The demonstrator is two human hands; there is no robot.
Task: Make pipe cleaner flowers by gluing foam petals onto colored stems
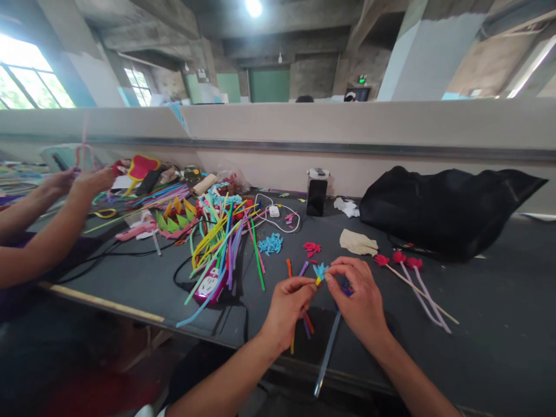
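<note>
Between my fingertips is a small pipe-cleaner flower with light blue petals (pixel 320 270) and a yellow base. My left hand (pixel 284 310) is closed in a pinch around the yellow base. My right hand (pixel 360 301) pinches at the petals from the right, its fingertips touching them. Orange (pixel 289 266) and purple (pixel 304 267) pipe cleaners lie partly under my left hand. Below my right hand lies a silvery rod (pixel 326 356), its upper end hidden. Just beyond the hands are a pile of red pieces (pixel 311 249) and a heap of blue pieces (pixel 270 244).
Three red-tipped stems (pixel 414 263) lie at right, before a black bag (pixel 434 208). A phone (pixel 317 197) stands against the back. Mixed pipe cleaners (pixel 221 237) cover a purple power strip (pixel 211 284) at left. A co-worker's hands (pixel 91 182) work at far left.
</note>
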